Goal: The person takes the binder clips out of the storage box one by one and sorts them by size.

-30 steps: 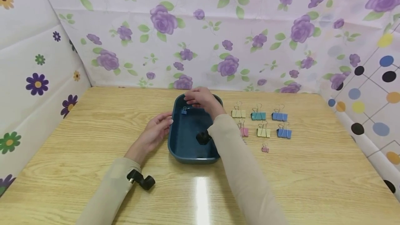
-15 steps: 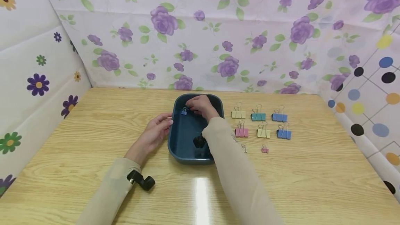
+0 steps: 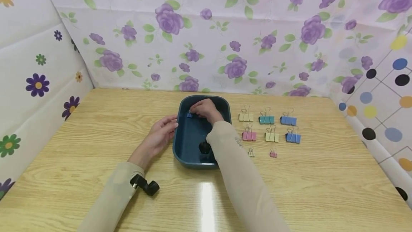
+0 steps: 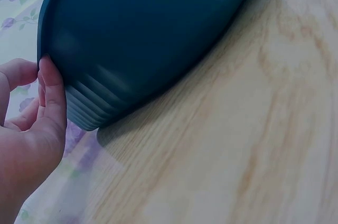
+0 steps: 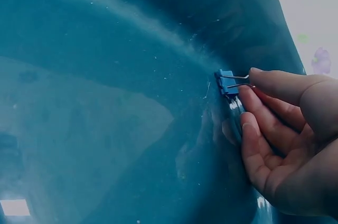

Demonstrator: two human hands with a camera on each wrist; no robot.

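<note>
Inside a dark teal bin (image 3: 185, 153), my right hand (image 3: 206, 111) pinches the wire handles of a small blue binder clip (image 5: 228, 82) between thumb and fingertips. In the head view the clip lies near the bin's left wall, towards the back. My left hand (image 3: 160, 134) rests against the outside of the bin's left wall. Its thumb and fingertips (image 4: 52, 73) touch near the rim in the left wrist view, with the fingers relaxed.
Right of the bin, binder clips stand in rows: large yellow (image 3: 246, 117), teal (image 3: 266, 119) and blue (image 3: 288, 120) at the back, then pink (image 3: 249, 136), yellow (image 3: 271, 137) and blue (image 3: 293, 138). Small pale (image 3: 251, 152) and pink (image 3: 273, 153) clips sit nearer on the wooden table (image 3: 322, 182).
My right hand has come down from the bin's back rim, moved slightly left and taken hold of the small blue binder clip. The left hand has stayed against the bin.
</note>
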